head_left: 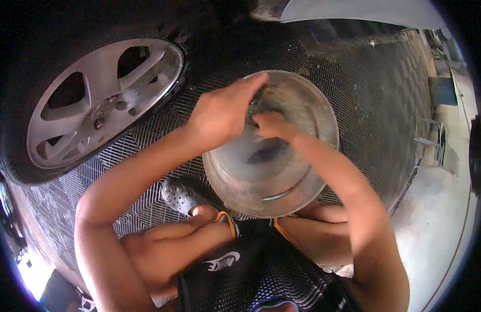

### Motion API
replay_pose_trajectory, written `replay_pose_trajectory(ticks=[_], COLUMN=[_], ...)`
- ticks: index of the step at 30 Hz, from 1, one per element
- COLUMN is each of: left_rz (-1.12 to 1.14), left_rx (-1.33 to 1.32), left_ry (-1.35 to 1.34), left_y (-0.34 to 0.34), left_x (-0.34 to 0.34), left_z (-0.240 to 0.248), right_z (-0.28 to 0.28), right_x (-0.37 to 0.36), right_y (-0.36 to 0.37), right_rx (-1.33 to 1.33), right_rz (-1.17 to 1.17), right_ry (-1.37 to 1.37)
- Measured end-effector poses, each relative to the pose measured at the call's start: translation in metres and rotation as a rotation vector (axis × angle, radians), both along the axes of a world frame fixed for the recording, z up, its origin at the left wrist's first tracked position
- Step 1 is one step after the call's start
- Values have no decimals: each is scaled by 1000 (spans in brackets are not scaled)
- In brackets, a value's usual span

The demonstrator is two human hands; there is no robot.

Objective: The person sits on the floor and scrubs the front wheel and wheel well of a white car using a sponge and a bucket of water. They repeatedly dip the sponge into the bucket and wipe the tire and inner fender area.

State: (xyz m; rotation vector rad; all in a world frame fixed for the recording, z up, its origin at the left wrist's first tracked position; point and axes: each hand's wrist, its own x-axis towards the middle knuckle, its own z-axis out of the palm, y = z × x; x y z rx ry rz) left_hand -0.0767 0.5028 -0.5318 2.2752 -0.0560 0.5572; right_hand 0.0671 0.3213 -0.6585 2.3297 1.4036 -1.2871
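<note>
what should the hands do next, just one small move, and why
Probably ease the curled right hand back a little over the wide, round, greyish basin: it sits close to the outstretched left hand, and together they largely hide the dark object between them, whose shape I cannot make out.

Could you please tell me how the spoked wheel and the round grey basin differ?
The spoked wheel has wide openings; the round grey basin shows a spokeless face. The spoked wheel is ringed by a dark tyre; the round grey basin has a paler rim. Both look round and greyish.
</note>
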Motion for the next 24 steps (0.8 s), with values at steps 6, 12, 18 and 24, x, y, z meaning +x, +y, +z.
replay_pose_trajectory(ticks=[6,12,18,24], left_rz=[29,-78,-227,-116], left_rx=[-137,-37,148,-82], left_ry=[-50,-121,-54,-46], left_y=[1,-4,2,-2], left_x=[4,7,7,10], left_z=[6,4,7,9], right_z=[105,157,178,194], right_x=[33,38,33,22], right_y=[-30,-50,-43,-31], right_rx=[-4,186,328,446], right_rz=[-614,-975,-977,-1017], right_ry=[521,902,860,968])
